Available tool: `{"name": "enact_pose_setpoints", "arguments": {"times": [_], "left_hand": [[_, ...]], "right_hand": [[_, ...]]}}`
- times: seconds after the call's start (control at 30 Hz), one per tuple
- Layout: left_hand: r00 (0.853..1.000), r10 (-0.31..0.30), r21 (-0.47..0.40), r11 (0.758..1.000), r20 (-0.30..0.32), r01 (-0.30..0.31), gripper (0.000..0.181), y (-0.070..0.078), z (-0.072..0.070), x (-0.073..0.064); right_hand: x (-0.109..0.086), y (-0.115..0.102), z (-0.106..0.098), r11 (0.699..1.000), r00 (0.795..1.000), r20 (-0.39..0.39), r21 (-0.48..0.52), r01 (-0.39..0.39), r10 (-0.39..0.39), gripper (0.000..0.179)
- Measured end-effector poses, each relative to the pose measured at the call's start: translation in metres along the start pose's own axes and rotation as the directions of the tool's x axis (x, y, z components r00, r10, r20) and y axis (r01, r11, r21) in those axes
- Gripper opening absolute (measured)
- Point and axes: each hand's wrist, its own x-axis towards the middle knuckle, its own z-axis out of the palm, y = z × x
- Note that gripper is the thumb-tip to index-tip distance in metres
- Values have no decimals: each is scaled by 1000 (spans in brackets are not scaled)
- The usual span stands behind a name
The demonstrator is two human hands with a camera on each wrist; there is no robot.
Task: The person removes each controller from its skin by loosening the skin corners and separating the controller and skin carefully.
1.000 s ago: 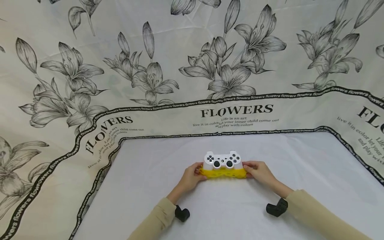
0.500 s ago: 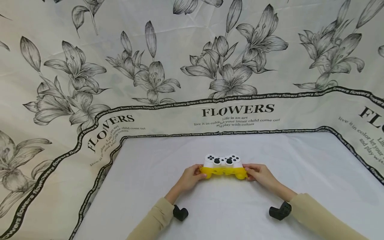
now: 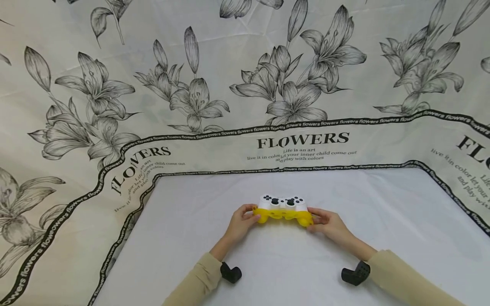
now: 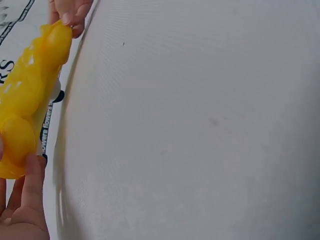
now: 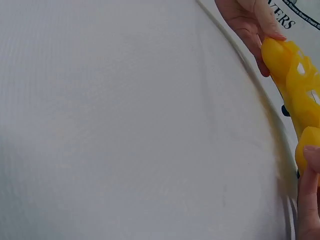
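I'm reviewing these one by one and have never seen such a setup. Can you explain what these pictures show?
There is no robot here: a person works bare-handed. The wide picture comes from a camera on the head; the two others come from the left and right wrists, where black pieces, probably the cameras, show. The left grip and the right grip are simply the person's hands, each pinching one end of a yellow cover. That cover wraps the near part of a white game controller, held between them over a white surface. Behind is a flower-printed cloth.
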Motion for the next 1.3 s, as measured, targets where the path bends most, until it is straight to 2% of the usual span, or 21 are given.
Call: {"name": "enact_pose_setpoints", "arguments": {"times": [0.2,0.43,0.6,0.73,0.8,0.93,1.1,1.3], "left_hand": [[1000,-9,-47,999,24,11,59,-10,-1,4],[999,-17,-58,998,48,20,53,-15,-5,4],[992,-41,-50,998,119,47,48,-14,-10,9],[979,-97,-46,993,181,107,44,-15,-14,14],[973,-124,-48,990,197,136,43,-15,-16,16],[968,-125,-50,989,216,139,42,-12,-18,19],[964,-104,-65,990,246,123,34,-9,-16,19],[962,-111,-50,991,250,128,29,-8,-17,19]], "right_hand": [[0,1,5,998,999,-47,56,22,-20,60],[3,2,7,989,997,-50,129,69,-63,55],[6,1,5,988,999,-22,150,31,-28,59],[7,0,5,984,1000,11,180,-6,4,58],[7,-1,6,978,999,28,206,-25,19,56],[6,-4,7,969,998,48,244,-43,33,52],[7,-5,8,980,999,28,193,-46,42,45],[12,-8,7,990,997,59,131,-47,39,43]]}}
